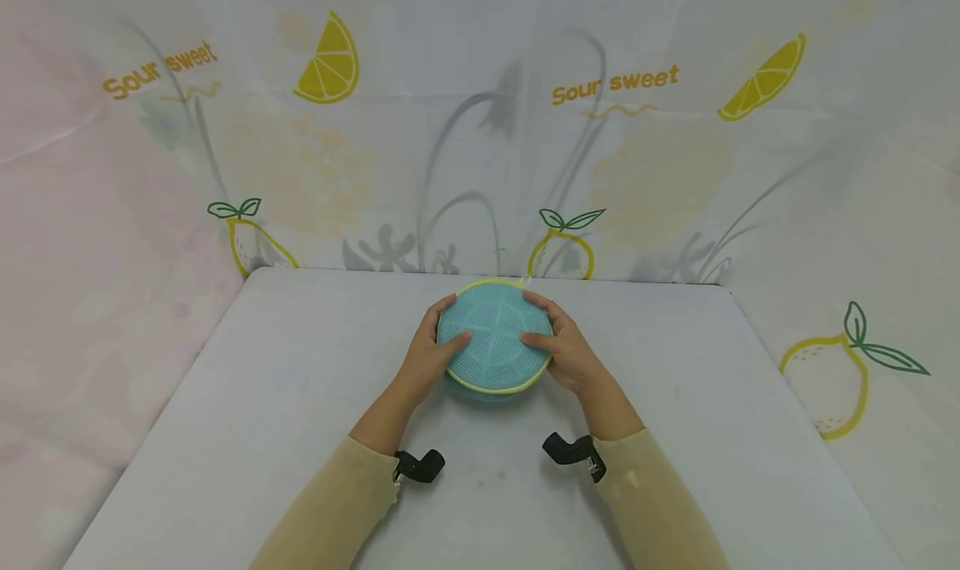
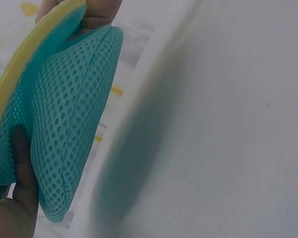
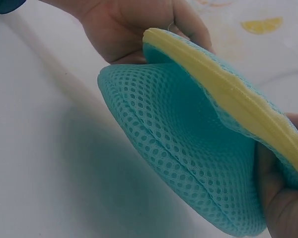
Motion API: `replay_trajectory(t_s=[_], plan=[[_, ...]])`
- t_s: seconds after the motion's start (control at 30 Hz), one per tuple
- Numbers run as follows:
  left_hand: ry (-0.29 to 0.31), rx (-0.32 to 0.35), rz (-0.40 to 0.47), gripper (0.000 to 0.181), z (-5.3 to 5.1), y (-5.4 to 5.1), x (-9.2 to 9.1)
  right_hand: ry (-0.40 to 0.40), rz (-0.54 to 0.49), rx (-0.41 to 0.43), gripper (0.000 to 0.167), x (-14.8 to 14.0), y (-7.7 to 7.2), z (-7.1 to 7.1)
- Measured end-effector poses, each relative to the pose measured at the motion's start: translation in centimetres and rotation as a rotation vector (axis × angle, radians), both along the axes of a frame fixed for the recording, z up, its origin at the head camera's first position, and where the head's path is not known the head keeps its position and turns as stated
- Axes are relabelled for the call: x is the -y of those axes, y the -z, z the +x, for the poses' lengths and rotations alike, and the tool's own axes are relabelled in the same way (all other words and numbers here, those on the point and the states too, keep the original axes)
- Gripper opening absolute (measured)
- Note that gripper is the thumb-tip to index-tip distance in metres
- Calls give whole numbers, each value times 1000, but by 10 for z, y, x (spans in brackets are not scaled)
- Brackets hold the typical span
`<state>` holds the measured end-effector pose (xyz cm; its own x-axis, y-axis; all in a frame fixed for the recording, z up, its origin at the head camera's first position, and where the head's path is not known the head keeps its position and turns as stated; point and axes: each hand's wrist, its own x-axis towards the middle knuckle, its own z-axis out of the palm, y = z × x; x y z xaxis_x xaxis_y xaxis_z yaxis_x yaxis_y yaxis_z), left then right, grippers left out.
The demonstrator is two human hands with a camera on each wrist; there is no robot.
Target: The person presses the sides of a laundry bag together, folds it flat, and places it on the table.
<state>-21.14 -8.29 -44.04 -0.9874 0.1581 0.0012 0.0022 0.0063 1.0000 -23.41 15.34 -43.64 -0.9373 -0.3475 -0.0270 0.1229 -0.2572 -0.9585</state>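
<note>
Over the far half of the white table (image 1: 300,370), a person holds up a round blue mesh pouch (image 1: 495,337) with yellow trim (image 3: 233,94). The left hand (image 1: 433,345) pinches the pouch on the table's left side, the right hand (image 1: 573,355) on the table's right side; both thumbs (image 1: 537,340) lie on the mesh. Whether its bottom touches the table, I cannot tell well. In my judgement, the soft mesh could buckle or slip, if one thumb loosens or the two sides are pulled unequally. The table is flat and pale, with a soft shadow (image 3: 109,173) on it. Behind the table stands a cloth backdrop (image 1: 435,37) with printed lemons (image 1: 561,245); left of the table it is pinkish.
</note>
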Motion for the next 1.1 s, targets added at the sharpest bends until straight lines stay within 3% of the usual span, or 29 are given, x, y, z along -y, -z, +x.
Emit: replay_trajectory(t_s=[0.13,0.37,0.43,0.67,0.9,1.1], plan=[[4,-20,-14,75,-5,13,2,-22,-23,10,75,-1,0,0],[25,-13,-77,80,-4,15,3,-65,-31,39,72,-1,1,0],[37,3,-66,80,-3,13,3,-75,-15,37,72,-1,1,1],[61,18,-64,70,12,-16,3,-83,59,13,70,1,-1,1],[34,-15,-44,63,-1,11,4,-71,79,-9,67,2,1,1],[11,-22,17,63,-2,16,2,-51,86,-24,65,2,3,-1]])
